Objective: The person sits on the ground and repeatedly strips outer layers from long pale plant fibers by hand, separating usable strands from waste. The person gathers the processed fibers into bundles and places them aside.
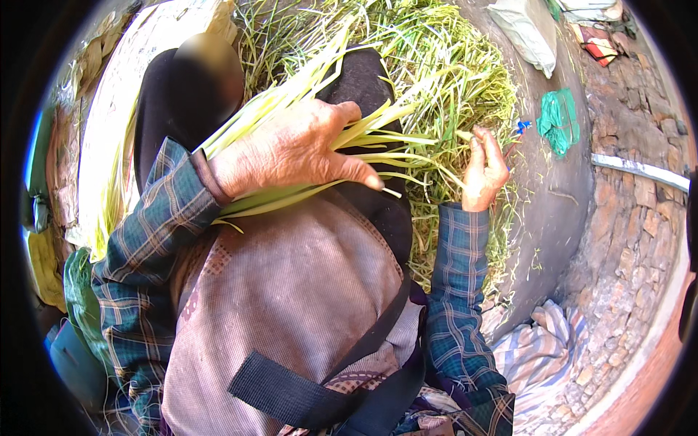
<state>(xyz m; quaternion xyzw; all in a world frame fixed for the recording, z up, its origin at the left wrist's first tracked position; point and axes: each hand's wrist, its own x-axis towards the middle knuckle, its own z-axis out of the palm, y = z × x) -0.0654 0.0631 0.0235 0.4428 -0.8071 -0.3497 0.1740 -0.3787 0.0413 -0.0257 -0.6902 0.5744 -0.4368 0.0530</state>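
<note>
My left hand [283, 150] is wrapped around a bundle of long yellow-green leaves [272, 111], which look like chives. The bundle lies slantwise across my lap, its pale stalk ends fanning out to the right past my thumb. To the right, my right hand [484, 174] is raised over a heap of loose green and yellowed leaves [463, 87]. A pale leaf piece [464, 134] shows pinched between its thumb and fingers. One stalk from the bundle reaches toward that palm; I cannot tell if it touches.
Long leaves [117, 204] lie on a whitish sheet [109, 147] at my left. On the ground to the right are a white sack [529, 32], a green plastic bag [559, 121] and a striped cloth [537, 349]. A pale bar [641, 171] crosses the brick paving [632, 234].
</note>
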